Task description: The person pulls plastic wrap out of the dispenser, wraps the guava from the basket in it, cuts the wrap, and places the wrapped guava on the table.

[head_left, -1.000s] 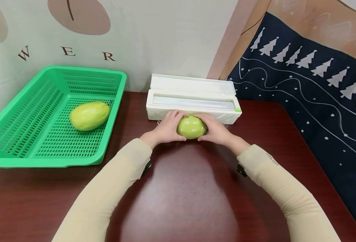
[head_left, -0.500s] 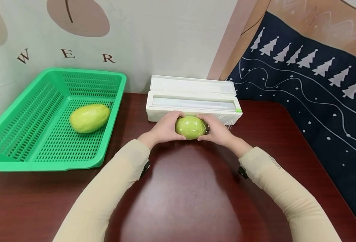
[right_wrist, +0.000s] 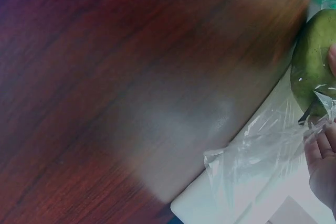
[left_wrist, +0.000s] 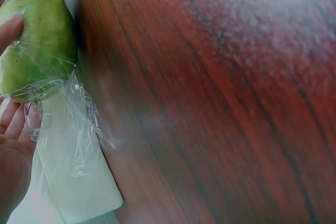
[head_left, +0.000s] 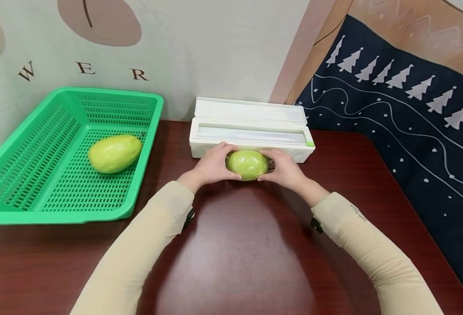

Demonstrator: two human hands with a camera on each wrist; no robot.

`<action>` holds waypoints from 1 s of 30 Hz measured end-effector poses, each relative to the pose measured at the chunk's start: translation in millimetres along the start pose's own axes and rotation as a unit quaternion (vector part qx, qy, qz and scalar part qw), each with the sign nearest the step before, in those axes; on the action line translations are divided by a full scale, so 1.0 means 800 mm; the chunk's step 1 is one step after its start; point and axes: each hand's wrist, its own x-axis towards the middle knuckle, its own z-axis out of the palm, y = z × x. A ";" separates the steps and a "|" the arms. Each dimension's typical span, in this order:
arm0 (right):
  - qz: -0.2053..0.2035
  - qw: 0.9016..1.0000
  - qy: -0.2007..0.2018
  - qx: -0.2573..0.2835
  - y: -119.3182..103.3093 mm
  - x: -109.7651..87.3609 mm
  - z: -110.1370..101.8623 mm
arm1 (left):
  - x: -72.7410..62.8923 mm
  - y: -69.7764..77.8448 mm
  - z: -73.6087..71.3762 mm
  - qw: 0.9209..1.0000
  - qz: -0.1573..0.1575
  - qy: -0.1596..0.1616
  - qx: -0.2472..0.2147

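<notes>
A green-yellow papaya [head_left: 248, 165], shiny with clear cling film, is held between both hands near the front of the white cling film dispenser [head_left: 211, 142]. My left hand [head_left: 214, 164] grips its left end, thumb toward me and fingers behind. At the other end, where a dark stem shows, my right hand [head_left: 285, 170] holds it likewise. Loose, crumpled cling film [left_wrist: 79, 124] trails from the fruit in the left wrist view. A wider sheet of film [right_wrist: 252, 150] spreads beside the fingers in the right wrist view. The papaya's underside is hidden in the head view.
Behind the hands, the dispenser's lid [head_left: 251, 109] stands raised against the wall cloth, with a green slider [head_left: 309, 143] at its right end. To the left sits a green plastic basket [head_left: 137, 192] with another papaya [head_left: 115, 153] inside. The dark red table [head_left: 235, 253] extends toward me.
The papaya has shifted slightly left and shows a little more of its surface between the hands. Film tails that stuck out beside the hands are less visible. The dispenser and basket stay in place.
</notes>
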 end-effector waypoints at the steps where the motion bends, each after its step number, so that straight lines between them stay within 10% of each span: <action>1: 0.007 1.000 0.001 0.007 0.000 0.000 0.000 | 0.000 0.000 0.000 1.000 -0.001 0.001 -0.007; 9: 0.038 0.999 -0.007 0.035 0.002 0.005 -0.003 | 0.001 -0.003 -0.001 0.995 -0.024 0.007 -0.098; 19: 0.028 0.999 0.001 0.027 0.004 0.007 -0.005 | 0.002 -0.002 -0.001 0.995 -0.029 0.017 -0.099; 30: 0.064 0.987 -0.029 0.144 0.012 0.013 -0.008 | 0.002 0.000 -0.003 0.991 -0.040 0.006 -0.127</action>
